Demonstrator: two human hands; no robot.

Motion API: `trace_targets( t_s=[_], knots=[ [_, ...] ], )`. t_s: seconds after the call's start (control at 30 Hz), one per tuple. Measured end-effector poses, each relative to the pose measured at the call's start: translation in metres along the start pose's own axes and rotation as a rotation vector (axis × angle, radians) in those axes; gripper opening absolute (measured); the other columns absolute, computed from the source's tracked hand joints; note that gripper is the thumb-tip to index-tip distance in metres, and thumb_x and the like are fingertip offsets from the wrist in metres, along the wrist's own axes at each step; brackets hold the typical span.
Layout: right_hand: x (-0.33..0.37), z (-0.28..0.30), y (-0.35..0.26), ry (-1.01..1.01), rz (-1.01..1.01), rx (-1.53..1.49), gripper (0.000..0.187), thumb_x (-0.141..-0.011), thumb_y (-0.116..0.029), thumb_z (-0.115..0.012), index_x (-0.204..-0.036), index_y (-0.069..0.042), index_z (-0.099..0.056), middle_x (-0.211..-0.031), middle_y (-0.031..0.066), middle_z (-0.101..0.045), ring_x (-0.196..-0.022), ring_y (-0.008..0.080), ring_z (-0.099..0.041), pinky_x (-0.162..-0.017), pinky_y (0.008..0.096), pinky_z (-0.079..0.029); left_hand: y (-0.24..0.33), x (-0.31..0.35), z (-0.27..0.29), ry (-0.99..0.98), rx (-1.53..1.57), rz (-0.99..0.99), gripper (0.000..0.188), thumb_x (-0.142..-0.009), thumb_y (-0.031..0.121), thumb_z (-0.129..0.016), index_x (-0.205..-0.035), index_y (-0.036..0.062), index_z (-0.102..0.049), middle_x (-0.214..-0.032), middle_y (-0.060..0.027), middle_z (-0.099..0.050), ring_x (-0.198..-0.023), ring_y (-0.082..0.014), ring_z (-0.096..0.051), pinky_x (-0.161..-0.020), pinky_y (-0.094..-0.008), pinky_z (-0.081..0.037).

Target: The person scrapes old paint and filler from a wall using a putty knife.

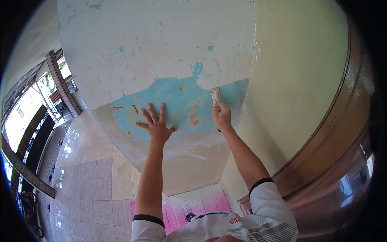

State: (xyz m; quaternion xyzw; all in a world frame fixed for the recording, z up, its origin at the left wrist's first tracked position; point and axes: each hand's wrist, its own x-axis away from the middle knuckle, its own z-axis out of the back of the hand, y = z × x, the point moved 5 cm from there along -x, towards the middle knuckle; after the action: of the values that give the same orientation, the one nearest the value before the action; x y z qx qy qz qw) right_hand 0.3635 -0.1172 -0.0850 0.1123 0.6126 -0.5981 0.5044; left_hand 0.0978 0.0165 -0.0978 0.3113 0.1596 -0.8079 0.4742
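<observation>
In front of me is a wall whose pale top paint ends in a ragged edge above a bare blue patch. Brownish worn spots mark the blue. My left hand lies flat against the patch with its fingers spread, holding nothing. To its right, my right hand grips a scraper, its index finger stretched along the tool. The scraper's whitish, dusty blade meets the wall at the edge of the pale paint. Most of its handle is hidden in my fist; a dark end shows below.
A yellowish side wall joins at the right, beside a brown wooden door. Below me a pink sheet sprinkled with pale flakes covers part of the tiled floor. A bright opening with a pillar is at left.
</observation>
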Motion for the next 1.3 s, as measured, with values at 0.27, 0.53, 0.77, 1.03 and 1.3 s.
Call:
trace_targets(
  t_s=[0.27, 0.53, 0.77, 1.03, 1.3],
  knots=[
    [0.003, 0.0, 0.004, -0.04, 0.003, 0.059, 0.065, -0.092, -0.01, -0.057, -0.155, -0.016, -0.045, -0.073, 0.0226, -0.064, -0.063, 0.0314, -0.065, -0.066, 0.033, -0.053, 0.002, 0.002, -0.001, 0.116, 0.06, -0.058, 0.149, -0.049, 0.064, -0.093, -0.166, 0.0285, -0.007, -0.169, -0.0243, 0.013, -0.152, -0.0542, 0.016, -0.093, -0.093, -0.001],
    [0.003, -0.001, -0.007, 0.011, 0.051, 0.03, 0.064, -0.094, -0.009, -0.054, -0.156, -0.019, -0.043, -0.063, 0.0104, -0.053, -0.059, 0.0129, -0.048, -0.062, 0.0285, -0.047, 0.002, 0.001, -0.001, 0.125, 0.062, -0.069, 0.15, -0.05, 0.065, -0.093, -0.166, 0.0297, -0.004, -0.169, -0.0242, 0.014, -0.152, -0.0541, 0.016, -0.094, -0.0928, -0.001],
    [0.012, -0.008, -0.016, -0.001, -0.025, -0.025, 0.065, -0.095, -0.013, -0.054, -0.158, -0.018, -0.04, -0.068, 0.0167, -0.06, -0.058, 0.0228, -0.057, -0.065, 0.0313, -0.05, 0.004, 0.001, -0.001, 0.116, 0.075, -0.076, 0.148, -0.051, 0.064, -0.093, -0.165, 0.0302, -0.006, -0.169, -0.0239, 0.014, -0.152, -0.0542, 0.015, -0.094, -0.093, -0.002],
    [0.011, -0.018, -0.025, -0.021, -0.128, -0.025, 0.063, -0.095, -0.014, -0.052, -0.157, -0.017, -0.04, -0.068, 0.0164, -0.06, -0.059, 0.02, -0.056, -0.064, 0.0308, -0.05, 0.001, 0.001, -0.003, 0.069, 0.065, -0.054, 0.146, -0.052, 0.065, -0.092, -0.165, 0.0302, -0.007, -0.169, -0.0252, 0.01, -0.152, -0.0551, 0.012, -0.094, -0.0931, -0.002],
    [0.008, -0.028, -0.039, 0.013, -0.139, -0.028, 0.064, -0.098, -0.013, -0.05, -0.16, -0.018, -0.036, -0.065, 0.0027, -0.048, -0.06, 0.0119, -0.042, -0.062, 0.0273, -0.043, 0.001, 0.001, -0.001, 0.146, 0.066, -0.088, 0.145, -0.053, 0.066, -0.091, -0.165, 0.0305, -0.007, -0.169, -0.0245, 0.01, -0.152, -0.0548, 0.014, -0.093, -0.0931, -0.001]
  ],
)
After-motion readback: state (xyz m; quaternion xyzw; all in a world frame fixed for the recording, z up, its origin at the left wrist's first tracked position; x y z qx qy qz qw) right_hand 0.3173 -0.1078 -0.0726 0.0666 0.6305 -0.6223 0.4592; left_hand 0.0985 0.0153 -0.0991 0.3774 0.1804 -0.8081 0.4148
